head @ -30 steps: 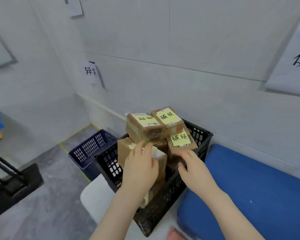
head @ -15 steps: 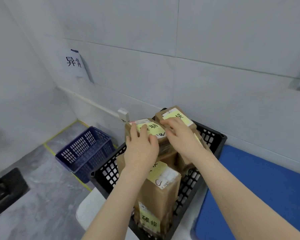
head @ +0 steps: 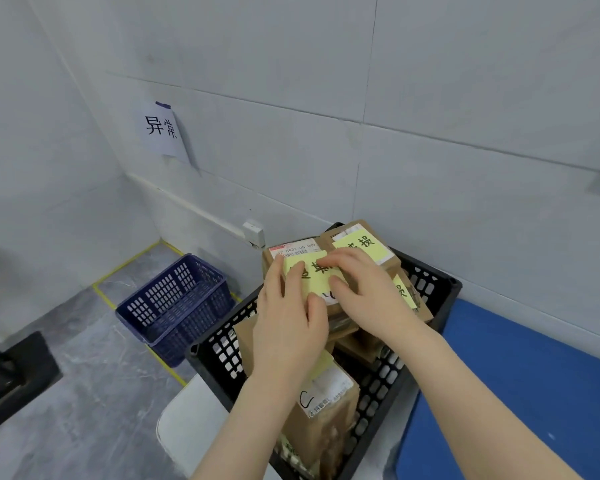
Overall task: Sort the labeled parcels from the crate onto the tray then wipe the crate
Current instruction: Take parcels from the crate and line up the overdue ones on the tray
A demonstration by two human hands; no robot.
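Fingers (head: 278, 271) of both hands lie spread flat on the top cardboard parcel (head: 293, 252), covering its yellow paper label (head: 309, 275), above the black lattice plastic crate (head: 426, 289).

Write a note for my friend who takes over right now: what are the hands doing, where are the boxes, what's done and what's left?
Left hand and right hand: both laid on the top parcel with the yellow label; a firm grip cannot be told.
Parcels: all piled in the black crate, stacked above its rim.
Blue basket: on the floor to the left.
Done: no parcel seen out of the crate.
Left: lift parcels out, sort them, wipe the crate.
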